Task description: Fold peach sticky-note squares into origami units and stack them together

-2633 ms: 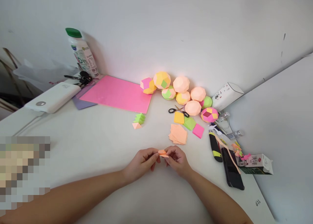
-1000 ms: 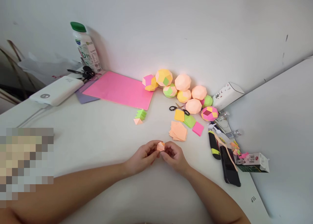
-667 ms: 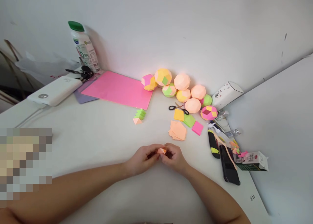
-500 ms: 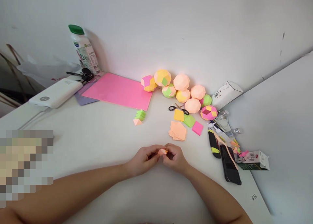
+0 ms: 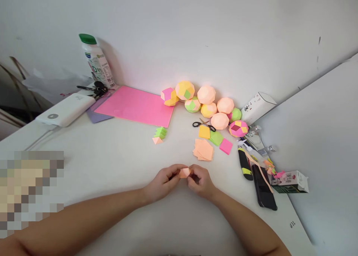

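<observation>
Turned broader face up since the earlier frame, the folded peach paper (image 5: 184, 173) is showing creases over the table's (image 5: 112, 155) near middle; the left hand (image 5: 162, 183) and right hand (image 5: 203, 181) are pinching its sides. Its shaping is seemingly progressing. Farther off, peach sheets (image 5: 203, 149) are lying flat, seemingly unfolded; left of them, folded green-and-peach pieces (image 5: 160, 132) are sitting together; finished-looking paper balls (image 5: 206, 94) are clustering by the far wall (image 5: 195, 32).

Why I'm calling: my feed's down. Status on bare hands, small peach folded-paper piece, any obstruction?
Left hand, right hand: both pinching. Peach folded-paper piece: held between them, partly covered. No obstruction seen; flat peach paper sheets lie beyond.
</observation>
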The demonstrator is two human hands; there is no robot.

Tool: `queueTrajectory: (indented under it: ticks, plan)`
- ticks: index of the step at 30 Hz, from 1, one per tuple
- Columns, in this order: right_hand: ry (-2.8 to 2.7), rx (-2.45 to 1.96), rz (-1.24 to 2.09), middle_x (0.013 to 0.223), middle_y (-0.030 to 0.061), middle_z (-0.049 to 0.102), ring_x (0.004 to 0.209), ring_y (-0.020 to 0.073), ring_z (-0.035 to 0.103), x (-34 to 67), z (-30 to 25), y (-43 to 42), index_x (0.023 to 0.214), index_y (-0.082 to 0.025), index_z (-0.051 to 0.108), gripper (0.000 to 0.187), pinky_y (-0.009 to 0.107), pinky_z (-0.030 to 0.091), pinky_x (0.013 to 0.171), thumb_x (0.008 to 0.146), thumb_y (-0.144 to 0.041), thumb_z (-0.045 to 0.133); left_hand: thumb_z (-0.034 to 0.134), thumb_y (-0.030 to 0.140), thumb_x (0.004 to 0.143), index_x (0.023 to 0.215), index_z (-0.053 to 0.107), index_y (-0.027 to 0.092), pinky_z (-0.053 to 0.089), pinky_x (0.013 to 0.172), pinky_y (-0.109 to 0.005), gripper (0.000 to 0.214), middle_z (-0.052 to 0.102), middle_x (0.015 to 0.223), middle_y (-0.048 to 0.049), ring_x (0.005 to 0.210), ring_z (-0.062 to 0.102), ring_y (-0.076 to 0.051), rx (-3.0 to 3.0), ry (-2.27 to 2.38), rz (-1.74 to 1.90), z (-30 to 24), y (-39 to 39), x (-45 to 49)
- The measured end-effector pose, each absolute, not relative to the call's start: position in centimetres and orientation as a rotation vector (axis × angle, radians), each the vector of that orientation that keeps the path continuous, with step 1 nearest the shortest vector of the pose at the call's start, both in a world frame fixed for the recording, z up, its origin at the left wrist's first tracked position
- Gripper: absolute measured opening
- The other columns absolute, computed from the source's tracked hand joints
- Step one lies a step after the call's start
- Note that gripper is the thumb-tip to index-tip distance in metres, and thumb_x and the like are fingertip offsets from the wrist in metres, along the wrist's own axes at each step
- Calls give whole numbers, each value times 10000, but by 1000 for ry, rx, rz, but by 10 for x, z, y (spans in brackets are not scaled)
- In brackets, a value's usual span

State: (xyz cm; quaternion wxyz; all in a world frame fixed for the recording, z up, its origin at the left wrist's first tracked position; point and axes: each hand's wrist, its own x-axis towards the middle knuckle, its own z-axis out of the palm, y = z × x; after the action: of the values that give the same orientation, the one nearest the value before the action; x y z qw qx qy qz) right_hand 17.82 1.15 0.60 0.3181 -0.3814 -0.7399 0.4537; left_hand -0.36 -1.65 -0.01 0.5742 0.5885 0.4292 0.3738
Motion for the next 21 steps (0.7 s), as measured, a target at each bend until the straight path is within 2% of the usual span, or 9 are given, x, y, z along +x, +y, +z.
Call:
queueTrajectory:
  ticks: [5, 12, 14, 15, 18, 21]
  plan:
    - [-1922, -972, 1311, 653, -9, 495, 544, 103, 442, 180, 5, 11, 750, -177, 504, 66, 226, 378, 484, 713, -193, 555, 448, 355, 857, 1163, 525, 201, 438, 611, -265, 351, 566, 724, -1, 648, 504, -134, 1364, 1027, 871, -3, -17, -4]
    - [-2053, -916, 1196, 615, -25, 419, 541, 97, 389, 179, 4, 15, 628, -183, 456, 128, 221, 320, 480, 731, -139, 517, 459, 328, 848, 1181, 492, 197, 407, 564, -243, 359, 535, 697, 13, 608, 467, -120, 1374, 995, 840, 2, -18, -3]
    - [-2014, -924, 1269, 626, -29, 431, 532, 93, 389, 180, 4, 14, 710, -188, 498, 65, 216, 327, 477, 734, -131, 518, 459, 308, 837, 1185, 488, 196, 402, 563, -243, 367, 521, 679, 21, 597, 460, -120, 1387, 989, 827, 2, -17, -4]
    - [-1989, -919, 1315, 641, -29, 444, 533, 92, 396, 181, 4, 14, 792, -193, 521, 92, 213, 337, 480, 732, -124, 520, 453, 298, 833, 1192, 485, 195, 401, 565, -244, 374, 512, 667, 26, 592, 457, -121, 1397, 986, 822, 2, -17, -5]
    - [-1919, -846, 1396, 717, -17, 488, 568, 96, 428, 183, 2, 12, 1026, -217, 496, 338, 214, 367, 505, 714, -90, 521, 405, 263, 833, 1222, 469, 198, 414, 601, -258, 399, 510, 669, 25, 619, 476, -134, 1432, 977, 816, 0, -17, -7]
    - [-1900, -732, 1393, 808, 11, 516, 608, 102, 449, 184, -3, 13, 1115, -236, 469, 451, 221, 374, 518, 701, -60, 504, 369, 229, 828, 1234, 460, 201, 431, 659, -283, 416, 540, 719, 10, 683, 502, -155, 1485, 971, 802, -2, -16, -8]
